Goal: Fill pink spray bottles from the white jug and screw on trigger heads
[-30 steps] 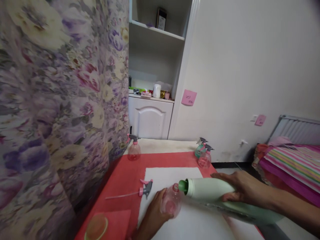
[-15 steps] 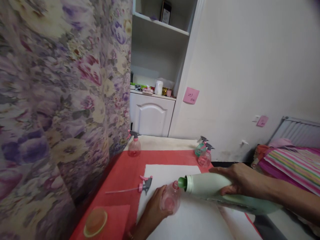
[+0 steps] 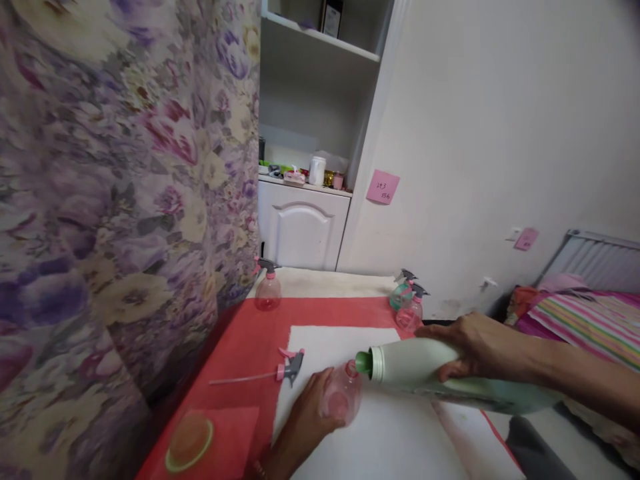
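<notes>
My left hand point(image 3: 313, 407) is wrapped round a clear pink spray bottle point(image 3: 345, 397) with its top off, tilted over the white sheet point(image 3: 380, 447). My right hand point(image 3: 467, 347) grips a large pale green detergent bottle point(image 3: 420, 363) by its handle, holding it nearly level. Its green spout point(image 3: 363, 363) meets the mouth of the pink bottle. Whether liquid is flowing I cannot tell. Left of my left hand lies a grey and pink spray head point(image 3: 290, 367) with its dip tube pointing left.
A pink spray bottle point(image 3: 269, 291) stands at the far left of the red-covered table point(image 3: 235, 347). At the far right stand a green spray bottle point(image 3: 400, 295) and another pink one point(image 3: 410, 312). A round lid-like object point(image 3: 189, 441) lies front left. A floral curtain point(image 3: 125, 233) hangs on the left.
My right hand and the rear of the detergent bottle have risen slightly. The spout stays at the pink bottle's mouth, and my left hand keeps its hold. The view has shifted a little.
</notes>
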A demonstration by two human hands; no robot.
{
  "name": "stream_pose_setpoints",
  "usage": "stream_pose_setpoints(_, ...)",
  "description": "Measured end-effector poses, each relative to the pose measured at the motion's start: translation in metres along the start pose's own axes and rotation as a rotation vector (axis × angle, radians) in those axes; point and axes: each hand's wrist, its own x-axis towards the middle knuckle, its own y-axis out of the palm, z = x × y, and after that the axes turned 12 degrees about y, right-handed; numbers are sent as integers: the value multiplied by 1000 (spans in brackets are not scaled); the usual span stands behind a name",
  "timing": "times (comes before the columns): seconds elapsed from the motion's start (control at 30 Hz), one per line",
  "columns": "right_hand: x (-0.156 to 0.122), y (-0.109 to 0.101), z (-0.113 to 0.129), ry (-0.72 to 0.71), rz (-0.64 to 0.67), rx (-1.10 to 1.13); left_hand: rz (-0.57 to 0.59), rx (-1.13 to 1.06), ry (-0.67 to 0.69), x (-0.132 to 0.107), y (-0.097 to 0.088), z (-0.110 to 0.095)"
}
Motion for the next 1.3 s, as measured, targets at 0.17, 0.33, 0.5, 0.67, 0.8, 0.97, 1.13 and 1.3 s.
stream_pose_setpoints(0.17, 0, -5, 4, -47, -29, -25, 41, 5, 29, 1, 0, 4)
stream_pose_setpoints(0.33, 1, -4, 1, -68, -55, -84, 46, 7, 11, 1, 0, 5)
stream_pose_setpoints(0.5, -1, -5, 2, -67, -33, -66, 56, 20, 4, 3, 0, 6)
stream_pose_setpoints(0.67, -1, -8, 5, -59, -39, -91, 63, 18, 4, 3, -1, 4)
stream_pose_setpoints(0.8, 0, -12, 8, -69, -22, -81, 72, 20, -9, 2, -1, 1)
stream_pose_setpoints(0.97, 2, -15, 9, -94, -42, -99, 62, 13, 4, 2, 0, 3)
stream_pose_setpoints(1.13, 2, -19, 13, -93, -32, -82, 51, 16, 40, 2, -1, 3)
stream_pose_setpoints(1.3, 1, -20, 14, -92, -37, -81, 55, 10, 19, 1, -2, 0)
